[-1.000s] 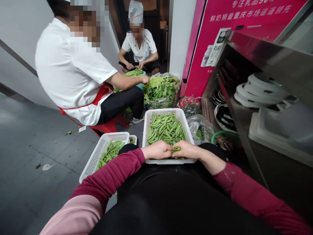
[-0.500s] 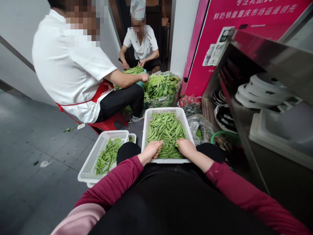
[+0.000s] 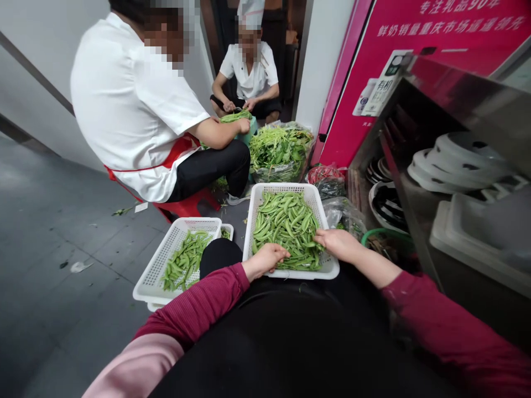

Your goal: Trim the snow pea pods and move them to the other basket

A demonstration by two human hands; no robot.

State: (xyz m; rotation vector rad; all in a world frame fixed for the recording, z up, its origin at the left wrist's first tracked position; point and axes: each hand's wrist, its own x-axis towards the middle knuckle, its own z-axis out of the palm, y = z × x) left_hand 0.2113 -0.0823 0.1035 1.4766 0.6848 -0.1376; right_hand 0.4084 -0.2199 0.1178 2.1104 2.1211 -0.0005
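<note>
A white perforated basket (image 3: 249, 232) rests on my lap, filled with green pea pods (image 3: 286, 224). My left hand (image 3: 267, 260) is at the basket's near left corner, fingers pinched together over the pods. Whatever it holds, if anything, is too small to make out. At the right side of the basket is my right hand (image 3: 338, 244), its fingertips closed on a pea pod (image 3: 319, 247) that they partly hide. To my left stands a second white basket (image 3: 151, 284) with more pods in it.
A co-worker in a white shirt (image 3: 136, 105) sits on a red stool (image 3: 186, 205) at left; another person (image 3: 249, 72) squats behind. A bag of leafy greens (image 3: 282, 146) stands beyond my basket. On the right, a metal shelf (image 3: 409, 202) holds white dishes (image 3: 452, 160).
My right hand has moved right, from over the pods toward the basket's right side. My left hand has shifted slightly right. The whole view has shifted a little.
</note>
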